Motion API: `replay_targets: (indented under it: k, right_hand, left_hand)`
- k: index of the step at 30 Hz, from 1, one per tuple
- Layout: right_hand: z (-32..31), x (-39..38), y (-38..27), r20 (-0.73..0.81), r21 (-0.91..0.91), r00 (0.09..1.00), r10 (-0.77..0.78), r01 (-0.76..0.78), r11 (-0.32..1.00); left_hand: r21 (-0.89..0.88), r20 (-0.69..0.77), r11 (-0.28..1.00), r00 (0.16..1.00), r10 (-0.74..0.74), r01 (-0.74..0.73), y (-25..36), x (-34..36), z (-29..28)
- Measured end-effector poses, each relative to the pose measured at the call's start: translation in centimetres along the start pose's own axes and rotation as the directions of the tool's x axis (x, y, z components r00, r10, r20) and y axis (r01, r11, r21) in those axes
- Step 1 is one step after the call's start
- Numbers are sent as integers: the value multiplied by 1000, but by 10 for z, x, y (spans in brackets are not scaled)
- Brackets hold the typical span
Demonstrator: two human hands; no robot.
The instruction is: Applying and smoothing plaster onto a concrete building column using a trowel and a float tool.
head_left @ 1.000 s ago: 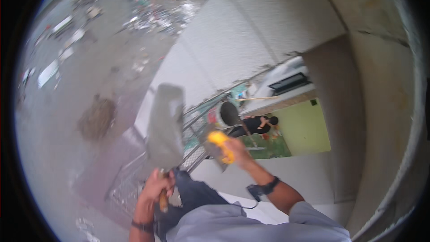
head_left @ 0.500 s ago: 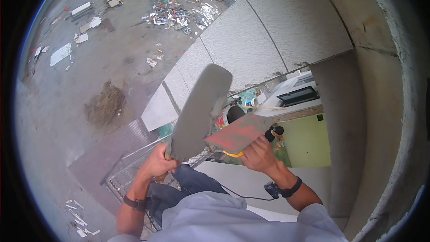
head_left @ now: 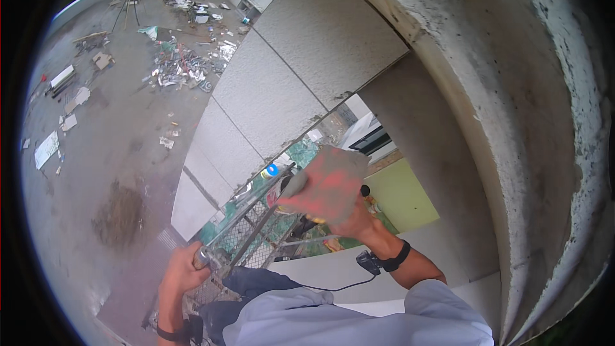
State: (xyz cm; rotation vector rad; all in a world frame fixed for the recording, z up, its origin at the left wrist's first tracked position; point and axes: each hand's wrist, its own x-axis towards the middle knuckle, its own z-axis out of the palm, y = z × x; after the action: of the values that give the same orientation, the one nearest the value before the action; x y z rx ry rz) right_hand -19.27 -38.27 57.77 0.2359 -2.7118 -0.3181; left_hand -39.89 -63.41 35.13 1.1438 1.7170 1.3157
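My right hand [head_left: 353,221] is closed on a plastering trowel [head_left: 334,182] whose flat, red-and-grey smeared blade covers most of the fingers. A lump of grey mortar [head_left: 296,186] hangs at the blade's left edge. Lower left, my left hand [head_left: 184,271] is wrapped round a short, round tool handle [head_left: 201,257]. The long, mortar-coated blade seen there earlier does not show now; its position is hidden. Behind the trowel a bucket [head_left: 275,193] is partly visible.
A pale panelled wall top [head_left: 269,83] slants across the middle. Curved concrete edges [head_left: 487,122] rise on the right. Below are a mesh-covered metal frame [head_left: 259,234] and a blue-lidded container [head_left: 271,170]. Scattered debris [head_left: 182,67] and a sand pile [head_left: 120,211] lie on the lower concrete surface.
My left hand has moved left and down, and its long grey blade has gone from sight. The trowel in my right hand has shifted left and tilted. The view has turned rightward.
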Motion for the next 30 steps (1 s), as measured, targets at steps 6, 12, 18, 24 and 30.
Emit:
replay_targets:
  k: [6,12,18,24,30]
  right_hand:
    - [-9,18,63,-315,703,692,650,-290,649]
    - [-20,29,163,-342,886,567,749,-71,458]
    - [-27,34,188,-312,924,559,768,-12,383]
    - [-28,40,187,-280,940,524,804,-20,341]
    - [-27,40,194,-280,946,444,851,-24,324]
  left_hand:
    - [-6,-16,996,996,-90,90,-10,-15,25]
    - [-215,-59,933,950,-308,289,-37,-44,60]
    - [-367,-129,890,932,-338,272,-67,-60,74]
    - [-398,-134,860,908,-398,318,-78,-59,68]
    - [-480,-114,810,891,-439,338,-77,-54,66]
